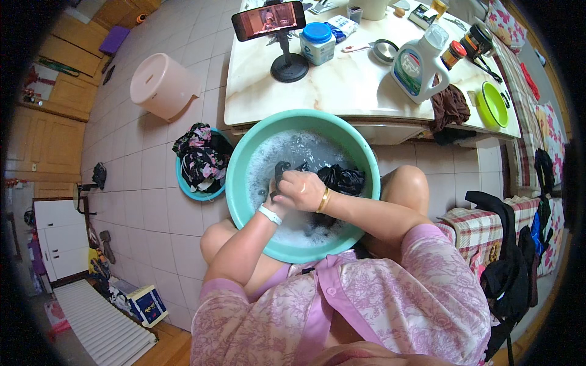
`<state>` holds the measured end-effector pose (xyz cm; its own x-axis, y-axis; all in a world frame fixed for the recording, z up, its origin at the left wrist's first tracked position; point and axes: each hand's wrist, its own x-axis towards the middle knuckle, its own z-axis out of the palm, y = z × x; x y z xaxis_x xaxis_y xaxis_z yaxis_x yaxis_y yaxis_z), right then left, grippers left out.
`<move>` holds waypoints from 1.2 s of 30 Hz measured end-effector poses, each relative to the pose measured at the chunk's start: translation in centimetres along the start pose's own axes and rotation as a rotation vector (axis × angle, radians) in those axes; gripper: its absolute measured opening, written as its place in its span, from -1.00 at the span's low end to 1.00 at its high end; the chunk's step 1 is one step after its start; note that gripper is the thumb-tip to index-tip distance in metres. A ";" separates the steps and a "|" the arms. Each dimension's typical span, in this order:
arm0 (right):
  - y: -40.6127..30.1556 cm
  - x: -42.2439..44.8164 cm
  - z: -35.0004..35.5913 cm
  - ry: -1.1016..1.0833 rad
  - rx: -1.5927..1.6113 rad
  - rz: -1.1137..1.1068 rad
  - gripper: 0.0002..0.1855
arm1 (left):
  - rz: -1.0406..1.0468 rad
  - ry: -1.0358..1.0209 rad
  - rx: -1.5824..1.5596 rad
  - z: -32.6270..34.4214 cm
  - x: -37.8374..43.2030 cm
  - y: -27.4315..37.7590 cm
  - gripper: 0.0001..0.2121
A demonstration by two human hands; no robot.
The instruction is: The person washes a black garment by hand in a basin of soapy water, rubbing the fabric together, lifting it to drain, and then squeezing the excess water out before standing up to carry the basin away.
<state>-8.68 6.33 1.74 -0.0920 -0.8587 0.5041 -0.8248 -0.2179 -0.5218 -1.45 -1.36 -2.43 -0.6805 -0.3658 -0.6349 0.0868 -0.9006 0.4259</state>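
A green plastic basin [302, 116] of sudsy grey water rests between my knees. Inside it, dark wet cloth [343, 179] lies partly under the water, mostly on the right side. My right hand [300, 190], with a gold bracelet at the wrist, is closed on a bunched piece of the dark cloth. Beneath and to the left of it, my left hand [274, 201], wearing a white wristband, grips the same cloth. Part of the left hand's fingers is hidden by the right hand. A dark fold of cloth sticks up just above both hands.
Left of the basin, a blue tub [201, 194] holds floral and dark clothes. A pink plastic stool [160, 87] stands farther off. On the table [261, 103] are a phone on a stand [286, 59], a detergent bottle [414, 68], a blue-lidded tub [317, 43] and a lime bowl [492, 105].
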 end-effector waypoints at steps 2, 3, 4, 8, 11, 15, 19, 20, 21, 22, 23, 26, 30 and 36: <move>0.3 0.1 0.2 0.007 -0.026 -0.005 -0.71 | 0.009 0.036 -0.028 0.8 -0.6 0.0 -0.74; 0.5 0.2 0.3 0.011 -0.040 -0.008 -0.71 | 0.017 0.053 -0.036 1.2 -0.9 -0.1 -0.74; 0.7 0.3 0.5 0.048 -0.061 -0.016 -0.71 | 0.024 0.068 -0.048 1.5 -1.4 -0.1 -0.73; 1.9 0.3 0.3 0.038 -0.165 0.091 -0.72 | 0.081 0.144 0.108 3.0 -3.0 -0.4 -0.72; 2.9 0.9 -0.3 0.033 -0.239 0.261 -0.75 | 0.167 0.265 0.511 2.2 -2.1 0.2 -0.72; 5.0 1.1 -1.4 -0.091 -0.282 0.511 -0.72 | 0.494 0.163 1.173 1.0 -1.5 2.2 -0.72; 6.5 1.2 -3.5 -0.233 -0.379 0.754 -0.67 | 0.893 0.177 1.348 1.8 -1.5 4.1 -0.72; 6.7 1.4 -4.2 -0.312 -0.399 0.842 -0.67 | 0.779 0.235 1.431 2.2 -1.8 4.7 -0.69; 7.0 1.3 -4.4 -0.314 -0.425 0.845 -0.67 | 0.831 0.218 1.435 1.9 -1.9 4.7 -0.67; 7.4 1.2 -4.5 -0.352 -0.450 0.876 -0.71 | 0.882 0.200 1.439 1.5 -1.8 4.5 -0.66; 7.7 1.2 -4.5 -0.390 -0.475 0.908 -0.75 | 0.933 0.181 1.442 1.1 -1.7 4.2 -0.64; 7.7 0.5 -3.9 -0.274 -0.568 0.642 -0.76 | 1.060 0.199 1.711 0.9 -2.0 3.1 -0.52; 6.8 -0.2 -2.3 -0.255 -0.225 0.164 -0.63 | 0.929 0.010 1.788 -0.2 -1.4 1.6 -0.50; 6.2 0.2 -2.5 -0.610 -0.361 0.423 -0.71 | 0.647 -0.091 1.745 0.5 -1.9 2.9 -0.34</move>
<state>-15.17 5.97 0.31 -0.2016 -0.9585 -0.2015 -0.9266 0.2533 -0.2779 -0.28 -3.16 0.26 -0.8878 -0.4449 -0.1175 -0.3949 0.6057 0.6908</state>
